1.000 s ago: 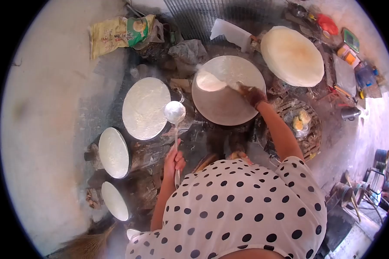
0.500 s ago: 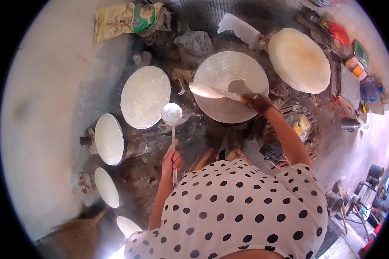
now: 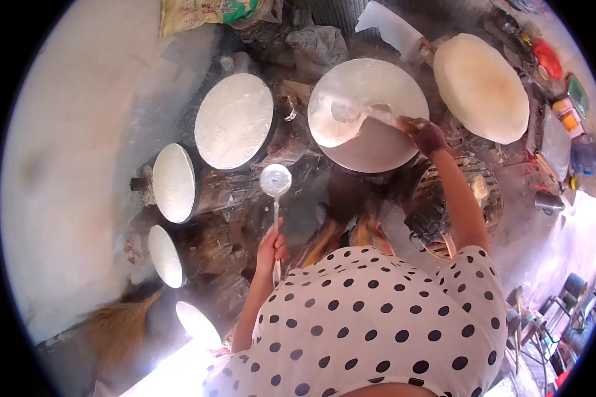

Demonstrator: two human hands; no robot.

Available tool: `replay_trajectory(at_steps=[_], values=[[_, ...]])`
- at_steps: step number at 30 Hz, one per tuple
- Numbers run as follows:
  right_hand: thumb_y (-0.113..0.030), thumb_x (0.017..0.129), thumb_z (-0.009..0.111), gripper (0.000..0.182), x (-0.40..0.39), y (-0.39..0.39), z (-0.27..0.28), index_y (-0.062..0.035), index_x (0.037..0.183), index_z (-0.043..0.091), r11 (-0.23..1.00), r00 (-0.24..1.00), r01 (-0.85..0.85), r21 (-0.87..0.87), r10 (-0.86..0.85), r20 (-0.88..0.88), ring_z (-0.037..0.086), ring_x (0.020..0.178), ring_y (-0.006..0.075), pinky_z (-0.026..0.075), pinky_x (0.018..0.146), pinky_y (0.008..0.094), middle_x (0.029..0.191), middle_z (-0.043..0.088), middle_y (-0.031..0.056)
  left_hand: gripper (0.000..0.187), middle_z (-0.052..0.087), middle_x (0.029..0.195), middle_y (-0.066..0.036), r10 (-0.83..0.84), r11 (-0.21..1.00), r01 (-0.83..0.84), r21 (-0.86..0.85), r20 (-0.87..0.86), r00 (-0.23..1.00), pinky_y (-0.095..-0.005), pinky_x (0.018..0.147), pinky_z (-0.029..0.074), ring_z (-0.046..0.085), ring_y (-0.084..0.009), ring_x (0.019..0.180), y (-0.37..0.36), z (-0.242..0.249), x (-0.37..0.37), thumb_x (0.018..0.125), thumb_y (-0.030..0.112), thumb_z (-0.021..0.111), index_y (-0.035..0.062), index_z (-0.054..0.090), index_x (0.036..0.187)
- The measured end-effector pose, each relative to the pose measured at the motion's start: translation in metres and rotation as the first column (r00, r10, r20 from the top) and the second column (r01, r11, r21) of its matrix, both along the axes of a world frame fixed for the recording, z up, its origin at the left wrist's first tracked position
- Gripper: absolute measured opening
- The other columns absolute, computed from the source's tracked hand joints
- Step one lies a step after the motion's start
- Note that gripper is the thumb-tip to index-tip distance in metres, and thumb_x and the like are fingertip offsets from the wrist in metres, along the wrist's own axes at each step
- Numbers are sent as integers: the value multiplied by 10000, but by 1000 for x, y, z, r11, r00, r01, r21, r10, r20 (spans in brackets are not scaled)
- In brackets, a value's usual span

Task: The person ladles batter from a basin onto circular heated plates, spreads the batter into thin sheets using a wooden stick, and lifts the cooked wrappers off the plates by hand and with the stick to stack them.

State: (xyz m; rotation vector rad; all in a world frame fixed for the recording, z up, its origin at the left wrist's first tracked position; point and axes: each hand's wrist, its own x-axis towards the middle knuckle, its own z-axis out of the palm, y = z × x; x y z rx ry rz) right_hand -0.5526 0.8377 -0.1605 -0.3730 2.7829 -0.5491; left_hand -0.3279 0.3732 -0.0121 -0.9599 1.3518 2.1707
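My left hand [image 3: 271,246] is closed round the handle of a metal ladle [image 3: 275,180], whose bowl is held out near the large round pan of white batter [image 3: 234,122]. Wearing something dark, my right hand [image 3: 428,135] grips a flat spreading tool [image 3: 381,114], blurred by motion. That tool lies across the wide round griddle [image 3: 371,155]. White batter [image 3: 333,127] covers the griddle's left part, and its lower right shows bare grey. A round pale flatbread with a browned middle [image 3: 481,89] rests right of the griddle.
Smaller round pans of white batter [image 3: 175,183] [image 3: 166,257] run down the left side. A straw broom [image 3: 117,326] leans at lower left. A wire rack [image 3: 437,228] stands below the right arm. A printed sack [image 3: 208,13] lies at the top left.
The spreading tool has swept over the griddle, and batter now shows gathered at its left. The view has shifted, moving the pans up. My left hand still holds the ladle.
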Motion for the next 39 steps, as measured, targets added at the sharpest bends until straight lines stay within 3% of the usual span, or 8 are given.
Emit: replay_trajectory(at_steps=[4, 9, 13, 17, 23, 34, 36, 39], values=[[-386, 917, 478, 351, 34, -32, 42, -183, 1182, 585, 936, 995, 80, 342, -55, -81, 640, 921, 297, 512, 797, 384, 997, 653, 160, 392, 350, 624, 41, -117, 993, 116, 20, 23, 993, -259, 378, 312, 322, -73, 397, -17, -22, -10, 995, 238, 374, 128, 388, 1371], [-262, 948, 416, 385, 131, 11, 39, -229, 1327, 473, 962, 965, 159, -220, -104, 242, 586, 1066, 299, 510, 846, 369, 1259, 554, 113, 393, 373, 623, 33, -92, 995, 93, 36, -26, 995, -245, 367, 302, 334, -68, 390, -29, -2, -2, 987, 234, 407, 119, 398, 1362], [-159, 908, 544, 343, 174, -104, 37, -28, 1225, 560, -171, 594, 722, -670, -344, 727, 618, 826, 156, 496, 704, 263, 1055, 653, 22, 399, 369, 617, 31, -159, 984, 164, 67, -73, 985, -229, 362, 298, 342, -64, 394, -57, -14, 11, 986, 229, 412, 98, 390, 1362], [-328, 900, 462, 322, 106, -278, -36, -53, 923, 626, 894, 818, 353, -277, -439, -372, 622, 842, 323, 472, 734, 407, 883, 644, 187, 408, 366, 615, 30, -164, 972, 170, 161, -48, 985, -229, 364, 301, 348, -65, 399, -85, -22, 19, 986, 227, 411, 91, 378, 1369], [-286, 885, 496, 263, 144, -265, -69, -99, 979, 655, 659, 665, 746, -93, -745, 59, 645, 802, 251, 497, 707, 377, 870, 673, 121, 417, 364, 612, 30, -205, 971, 211, 110, -64, 977, -243, 362, 299, 341, -75, 388, -149, -22, 43, 985, 240, 417, 98, 374, 1375], [-249, 853, 523, 235, 108, -330, -119, -88, 821, 691, 686, 680, 654, -319, -718, -148, 645, 810, 278, 511, 676, 379, 885, 681, 104, 381, 372, 615, 28, -269, 955, 277, 110, -84, 960, -259, 351, 308, 341, -76, 375, -206, -31, 58, 994, 240, 386, 113, 409, 1353], [-308, 844, 544, 265, 153, -300, -78, -90, 867, 694, 213, 499, 754, -621, -800, 332, 645, 772, 275, 489, 661, 380, 843, 685, 114, 386, 372, 614, 27, -232, 959, 239, 150, -65, 971, -260, 349, 306, 336, -78, 372, -204, -26, 57, 993, 235, 385, 109, 404, 1357], [-344, 844, 566, 310, 180, -223, -118, -63, 885, 690, 482, 493, 817, -315, -868, -49, 635, 684, 236, 464, 608, 351, 750, 669, 128, 387, 372, 615, 27, -233, 958, 238, 157, -52, 971, -254, 349, 304, 328, -77, 373, -196, -21, 50, 992, 229, 385, 108, 399, 1359]])
